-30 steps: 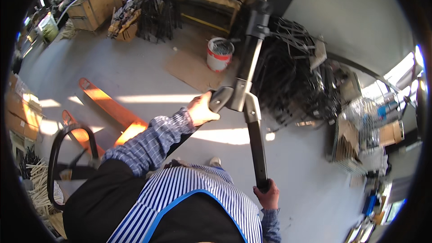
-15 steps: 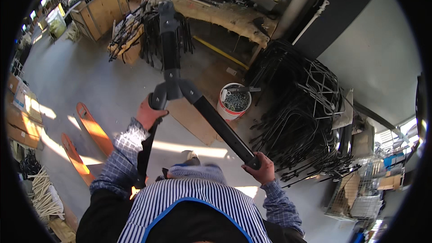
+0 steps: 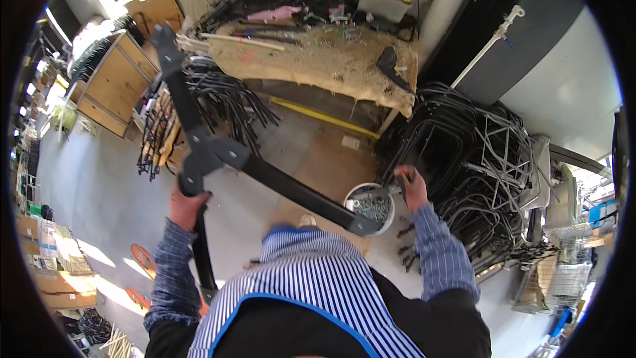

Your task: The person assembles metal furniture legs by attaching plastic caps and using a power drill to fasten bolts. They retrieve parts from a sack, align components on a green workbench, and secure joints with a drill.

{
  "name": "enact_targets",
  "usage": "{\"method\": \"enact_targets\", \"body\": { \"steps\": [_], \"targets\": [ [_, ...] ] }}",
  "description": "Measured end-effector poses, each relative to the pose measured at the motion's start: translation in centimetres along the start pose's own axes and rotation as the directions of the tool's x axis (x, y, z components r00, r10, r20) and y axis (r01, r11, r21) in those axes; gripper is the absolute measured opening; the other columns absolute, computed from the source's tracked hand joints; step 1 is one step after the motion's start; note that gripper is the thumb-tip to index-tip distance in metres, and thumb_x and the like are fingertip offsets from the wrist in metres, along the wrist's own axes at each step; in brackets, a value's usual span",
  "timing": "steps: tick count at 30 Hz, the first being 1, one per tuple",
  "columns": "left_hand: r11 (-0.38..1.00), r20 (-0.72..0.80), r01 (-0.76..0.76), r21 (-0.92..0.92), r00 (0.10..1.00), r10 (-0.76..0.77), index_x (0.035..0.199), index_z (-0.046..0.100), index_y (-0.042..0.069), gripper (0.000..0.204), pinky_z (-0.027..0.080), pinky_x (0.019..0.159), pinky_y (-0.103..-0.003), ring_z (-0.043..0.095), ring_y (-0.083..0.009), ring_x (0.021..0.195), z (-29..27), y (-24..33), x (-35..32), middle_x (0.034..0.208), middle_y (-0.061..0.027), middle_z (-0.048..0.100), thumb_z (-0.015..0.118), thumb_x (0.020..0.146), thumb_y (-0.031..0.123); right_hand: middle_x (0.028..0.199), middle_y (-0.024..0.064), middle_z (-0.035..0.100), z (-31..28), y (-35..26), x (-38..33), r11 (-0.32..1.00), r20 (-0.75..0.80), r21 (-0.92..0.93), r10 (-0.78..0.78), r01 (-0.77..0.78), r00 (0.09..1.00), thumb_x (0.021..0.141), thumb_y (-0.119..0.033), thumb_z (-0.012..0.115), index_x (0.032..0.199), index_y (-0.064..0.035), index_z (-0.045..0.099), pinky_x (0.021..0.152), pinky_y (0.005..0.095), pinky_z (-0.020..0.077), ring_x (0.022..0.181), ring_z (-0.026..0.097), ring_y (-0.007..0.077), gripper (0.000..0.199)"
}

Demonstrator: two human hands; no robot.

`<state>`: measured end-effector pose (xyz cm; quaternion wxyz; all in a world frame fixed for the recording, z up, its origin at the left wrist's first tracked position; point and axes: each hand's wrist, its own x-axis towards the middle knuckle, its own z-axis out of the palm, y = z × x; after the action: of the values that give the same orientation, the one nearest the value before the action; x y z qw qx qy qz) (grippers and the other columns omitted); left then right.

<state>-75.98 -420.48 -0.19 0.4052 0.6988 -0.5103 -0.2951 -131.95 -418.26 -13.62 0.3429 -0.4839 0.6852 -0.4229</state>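
My left hand [image 3: 185,209] is wrapped round a black three-armed metal frame [image 3: 285,185] close to its joint. One arm of the frame reaches up and away to the left. A second slants right, its tip in front of a white bucket [image 3: 391,220], and the third hangs down beside my left forearm. Small metal screws or bolts [image 3: 375,208] fill the bucket. My right hand [image 3: 413,189] is at the bucket's far right rim, fingers closed on the end of a grey bar-shaped tool [image 3: 368,193] lying across the top. Its exact kind is unclear.
A workbench [image 3: 318,69] with a ragged tan cover and piled black parts stands ahead. Bent black tubes [image 3: 450,159] are heaped to the right. More black tubes [image 3: 225,96] hang left of the bench, near a wooden crate [image 3: 109,89]. Orange forks [image 3: 141,260] lie at lower left.
My right hand has let go of the frame's right arm and moved to the tool on the bucket. The frame has swung left in my left hand. My view has shifted toward the bench.
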Motion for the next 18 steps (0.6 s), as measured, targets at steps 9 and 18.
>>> {"method": "enact_targets", "body": {
  "steps": [9, 18],
  "targets": [
    [0.996, 0.19, 0.056, -0.07, 0.981, -0.042, 0.138, 0.04, 0.0, 0.078, 0.05, 0.05, -0.025, 0.059, -0.0104, 0.061, 7.0, 6.2, 22.0, 0.094, -0.0069, 0.063, 0.076, 0.069, -0.001, 0.135, 0.0232, 0.05, 2.6, -0.2, 33.3, 0.639, 0.036, -0.762, -0.121, 0.106, 0.992, 0.084, -0.043, 0.07, 0.146, -0.0066, 0.032, 0.105, 0.0457, 0.0403, 0.123, 0.048, 0.0406, 0.081],
    [0.993, 0.599, -0.119, 0.011, 0.796, 0.089, 0.134, 0.044, -0.003, 0.08, 0.05, 0.092, -0.031, 0.061, -0.0175, 0.102, 25.1, 15.2, 39.9, 0.112, -0.0131, 0.065, 0.081, 0.064, 0.005, 0.153, 0.0212, 0.03, 6.1, 2.8, 49.8, 0.354, -0.094, -0.9, 0.415, -0.255, 0.905, 0.084, -0.053, 0.069, 0.158, -0.0105, 0.005, 0.115, 0.0503, 0.0327, 0.136, 0.033, 0.0441, 0.106]
  ]
}}
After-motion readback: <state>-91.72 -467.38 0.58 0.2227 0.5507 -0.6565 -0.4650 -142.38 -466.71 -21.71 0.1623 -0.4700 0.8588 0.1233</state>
